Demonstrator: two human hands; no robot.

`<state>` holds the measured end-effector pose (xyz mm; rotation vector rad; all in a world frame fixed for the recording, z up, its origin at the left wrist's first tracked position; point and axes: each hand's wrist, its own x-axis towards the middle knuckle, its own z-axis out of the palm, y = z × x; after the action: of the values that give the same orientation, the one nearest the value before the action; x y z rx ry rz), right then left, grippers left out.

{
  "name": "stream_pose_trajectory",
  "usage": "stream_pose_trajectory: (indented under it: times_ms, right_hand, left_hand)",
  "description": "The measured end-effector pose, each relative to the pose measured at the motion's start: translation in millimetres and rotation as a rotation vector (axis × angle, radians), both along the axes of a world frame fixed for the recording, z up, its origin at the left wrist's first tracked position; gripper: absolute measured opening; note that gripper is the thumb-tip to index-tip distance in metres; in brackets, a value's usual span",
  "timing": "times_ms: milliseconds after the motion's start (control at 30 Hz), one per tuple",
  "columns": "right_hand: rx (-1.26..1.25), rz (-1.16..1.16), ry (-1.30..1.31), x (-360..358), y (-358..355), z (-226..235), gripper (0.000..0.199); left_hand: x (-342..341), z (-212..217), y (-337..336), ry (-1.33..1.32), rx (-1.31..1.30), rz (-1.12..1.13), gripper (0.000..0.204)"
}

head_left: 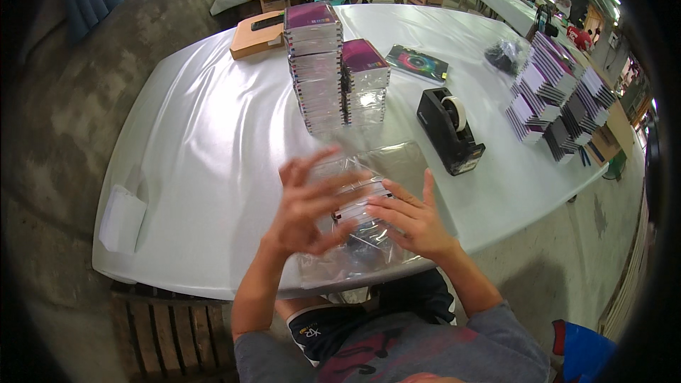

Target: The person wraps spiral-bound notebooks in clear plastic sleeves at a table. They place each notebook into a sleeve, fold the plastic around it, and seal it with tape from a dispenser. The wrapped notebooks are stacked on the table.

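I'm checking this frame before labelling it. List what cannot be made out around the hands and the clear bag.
Head view only:
- Left hand: motion blur smears the fingers, so its grip is unclear.
- Item in the clear plastic bag: glare, crinkled film and both hands cover it; its kind is uncertain.
- Right hand: fingertips are hidden against the bag.
- Stacked cases: the count is too small to tell.
- Tape dispenser: its far side is hidden.

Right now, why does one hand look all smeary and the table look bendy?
In the head view the left hand is blurred, its fingers smeared against the clear plastic bag; the right hand looks sharper. The fisheye lens curves the edge of the white table and darkens the corners. Window light puts soft glare on the tablecloth.
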<state>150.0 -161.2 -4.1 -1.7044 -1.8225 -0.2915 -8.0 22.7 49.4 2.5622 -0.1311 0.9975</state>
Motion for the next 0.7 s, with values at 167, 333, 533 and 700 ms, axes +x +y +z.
stream_pose_trajectory:
  times_ms: [167, 333, 533, 700]
  right_hand:
    - [-0.145, 0.05, 0.14, -1, -7, 13, 0.042]
    - [-0.001, 0.036, 0.436, 62, -23, 38, 0.051]
    - [-0.162, -0.746, 0.649, 222, -67, -14, 0.036]
    - [-0.406, -0.665, 1.141, 216, -47, -12, 0.026]
  left_hand:
    - [-17, -33, -15, 0.326, 0.071, 0.085, 0.049]
    - [-21, -35, -19, 0.39, 0.028, 0.123, 0.063]
    - [-16, -32, -24, 0.411, -0.002, 0.111, 0.07]
    - [-22, -32, -22, 0.463, 0.029, 0.13, 0.071]
